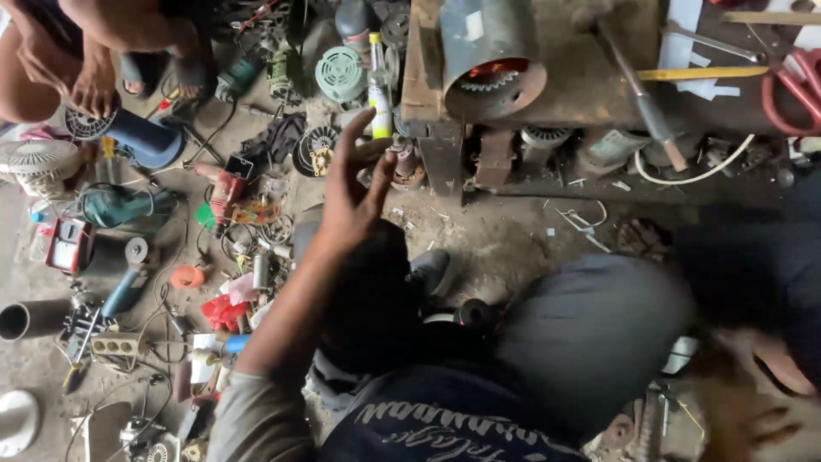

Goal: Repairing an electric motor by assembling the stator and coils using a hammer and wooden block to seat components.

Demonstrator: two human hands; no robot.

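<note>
The left hand (355, 184) is raised with its 5 fingers spread, holding nothing, just below 1 clear glass bottle (380, 85) with a yellow cap that stands on the dusty concrete floor (487, 235). The right hand (753, 411) is a blur at the lower right; its grip cannot be told. 1 rusty metal cylinder (492, 56) lies on the worn wooden bench (590, 81). 1 teal fan motor (340, 75) sits beside the bottle.

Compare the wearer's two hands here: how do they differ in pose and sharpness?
The left hand is raised with fingers spread, near a clear bottle with a yellow cap; the right hand hangs low at the frame's corner. The left hand looks fairly sharp, the right hand smeared by blur. Both seem empty.
</note>
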